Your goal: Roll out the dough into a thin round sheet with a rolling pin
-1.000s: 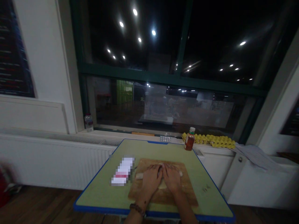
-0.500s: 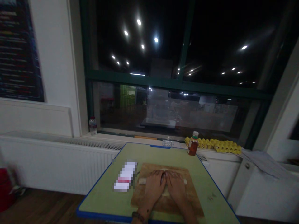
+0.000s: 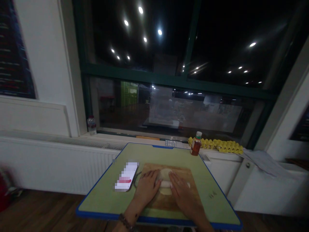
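Note:
A pale rolling pin (image 3: 165,184) lies crosswise over a flattened round of dough (image 3: 165,174) on a wooden board (image 3: 164,203). My left hand (image 3: 147,184) rests on the pin's left part, fingers stretched forward and lying flat. On its right part lies my right hand (image 3: 180,187), palm down, with its fingers extended too. Between the hands, the middle of the pin and part of the dough show. The pin's right end (image 3: 188,185) sticks out past my right hand; its left end is covered.
The board sits on a green table (image 3: 101,196) with a blue edge. A phone (image 3: 126,177), partly blurred out, lies left of the board. A bottle of reddish-brown liquid (image 3: 195,145) stands at the far right corner. Yellow egg trays (image 3: 227,145) rest on the windowsill behind.
My hands have moved apart along the rolling pin, from touching at its middle to its left and right parts. More of the dough now shows between them. The view has shifted slightly.

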Available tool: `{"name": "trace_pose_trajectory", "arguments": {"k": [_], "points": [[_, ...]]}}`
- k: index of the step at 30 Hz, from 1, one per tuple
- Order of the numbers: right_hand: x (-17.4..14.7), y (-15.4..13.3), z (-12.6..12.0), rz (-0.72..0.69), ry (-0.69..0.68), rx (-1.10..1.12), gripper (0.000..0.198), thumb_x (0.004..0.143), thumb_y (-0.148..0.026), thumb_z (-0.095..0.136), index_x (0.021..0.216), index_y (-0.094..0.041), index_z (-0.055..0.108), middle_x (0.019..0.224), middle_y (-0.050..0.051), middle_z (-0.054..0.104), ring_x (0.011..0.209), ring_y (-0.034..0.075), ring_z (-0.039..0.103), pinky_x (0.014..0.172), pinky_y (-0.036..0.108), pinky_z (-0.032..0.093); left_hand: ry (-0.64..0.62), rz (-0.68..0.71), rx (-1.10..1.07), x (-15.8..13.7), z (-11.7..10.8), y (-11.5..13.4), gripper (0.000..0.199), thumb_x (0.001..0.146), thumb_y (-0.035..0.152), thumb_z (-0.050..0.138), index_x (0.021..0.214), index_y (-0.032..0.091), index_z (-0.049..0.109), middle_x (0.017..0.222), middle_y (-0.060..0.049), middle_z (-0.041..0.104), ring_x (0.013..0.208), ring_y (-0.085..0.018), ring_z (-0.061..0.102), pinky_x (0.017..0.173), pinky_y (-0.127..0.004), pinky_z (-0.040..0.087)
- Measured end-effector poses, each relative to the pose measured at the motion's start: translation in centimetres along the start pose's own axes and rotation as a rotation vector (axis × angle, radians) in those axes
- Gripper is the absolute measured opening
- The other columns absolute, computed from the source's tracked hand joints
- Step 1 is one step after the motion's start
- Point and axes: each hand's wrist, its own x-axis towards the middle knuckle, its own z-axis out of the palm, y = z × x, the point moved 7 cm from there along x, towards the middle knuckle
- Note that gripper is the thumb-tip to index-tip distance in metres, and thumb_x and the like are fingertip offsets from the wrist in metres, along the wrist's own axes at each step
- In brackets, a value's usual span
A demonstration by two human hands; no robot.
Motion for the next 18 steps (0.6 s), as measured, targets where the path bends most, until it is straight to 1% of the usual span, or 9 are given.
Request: {"name": "trace_pose_trajectory", "arguments": {"k": [2,3,5,8,10,12,15,17,18], "points": [[1.5,0.5,-0.1,-0.013,-0.064,0.045,0.050,0.101,-0.039,0.021,0.146,-0.025,0.037,0.151,0.001,0.037,0.139,0.018,0.033,0.116,0.041,0.026,0.005,-0.005,0.028,0.8,0.1,-0.5,0.050,0.096,0.037,0.038,0.141,0.018,0.041,0.129,-0.010,0.062,0.123,-0.025,0.052,0.111,-0.047,0.028],[2.4,0.7,-0.1,-0.027,-0.089,0.057,0.050,0.101,-0.038,0.018,0.144,-0.024,0.040,0.148,0.002,0.041,0.138,0.017,0.035,0.117,0.042,0.024,0.005,-0.020,0.052,1.4,0.2,-0.7,0.053,0.096,0.037,0.038,0.144,0.017,0.037,0.130,-0.011,0.061,0.126,-0.026,0.049,0.113,-0.049,0.022],[4.5,1.1,-0.2,-0.004,-0.122,0.052,0.053,0.102,-0.037,0.015,0.139,-0.019,0.048,0.145,0.005,0.046,0.138,0.017,0.035,0.117,0.040,0.022,-0.006,-0.068,0.099,2.9,0.5,-1.2,0.056,0.096,0.037,0.037,0.146,0.014,0.034,0.134,-0.013,0.058,0.131,-0.028,0.045,0.115,-0.052,0.016],[7.2,1.5,-0.5,0.074,-0.129,-0.015,0.050,0.101,-0.036,0.022,0.138,-0.015,0.049,0.147,0.008,0.043,0.142,0.019,0.026,0.117,0.038,0.022,-0.058,-0.132,0.121,4.8,1.0,-1.9,0.059,0.094,0.038,0.037,0.147,0.012,0.033,0.139,-0.015,0.053,0.136,-0.030,0.038,0.114,-0.053,0.016],[8.0,1.4,-0.6,0.122,-0.130,-0.083,0.046,0.100,-0.031,0.028,0.137,-0.014,0.051,0.146,0.009,0.043,0.141,0.020,0.026,0.117,0.038,0.024,-0.080,-0.168,0.119,5.5,1.3,-2.2,0.060,0.094,0.039,0.037,0.146,0.011,0.034,0.140,-0.016,0.051,0.136,-0.031,0.038,0.113,-0.054,0.018],[8.0,1.0,-0.7,0.137,-0.106,-0.155,0.043,0.098,-0.024,0.032,0.133,-0.013,0.054,0.143,0.011,0.046,0.139,0.022,0.033,0.115,0.039,0.028,-0.075,-0.178,0.126,5.3,1.5,-2.2,0.058,0.094,0.040,0.037,0.145,0.011,0.037,0.140,-0.016,0.052,0.134,-0.032,0.040,0.112,-0.054,0.022],[6.5,0.3,-0.5,0.074,-0.030,-0.215,0.043,0.096,-0.019,0.032,0.128,-0.013,0.059,0.137,0.013,0.053,0.133,0.025,0.043,0.112,0.044,0.033,-0.042,-0.096,0.133,3.7,1.7,-1.4,0.049,0.097,0.038,0.031,0.137,0.016,0.049,0.136,-0.013,0.056,0.131,-0.031,0.044,0.111,-0.053,0.022],[4.8,0.3,-0.2,0.046,0.025,-0.190,0.043,0.095,-0.020,0.032,0.129,-0.016,0.058,0.135,0.010,0.055,0.131,0.025,0.045,0.112,0.045,0.034,-0.034,-0.011,0.098,2.1,1.8,-0.6,0.046,0.099,0.037,0.028,0.132,0.020,0.055,0.134,-0.009,0.058,0.129,-0.028,0.046,0.112,-0.053,0.021],[4.0,0.2,-0.1,0.002,0.035,-0.182,0.044,0.095,-0.020,0.033,0.134,-0.017,0.054,0.140,0.010,0.050,0.134,0.024,0.042,0.113,0.046,0.032,-0.021,0.020,0.082,1.3,1.6,-0.2,0.046,0.099,0.039,0.028,0.134,0.023,0.053,0.136,-0.008,0.056,0.130,-0.027,0.045,0.113,-0.053,0.019]]}}
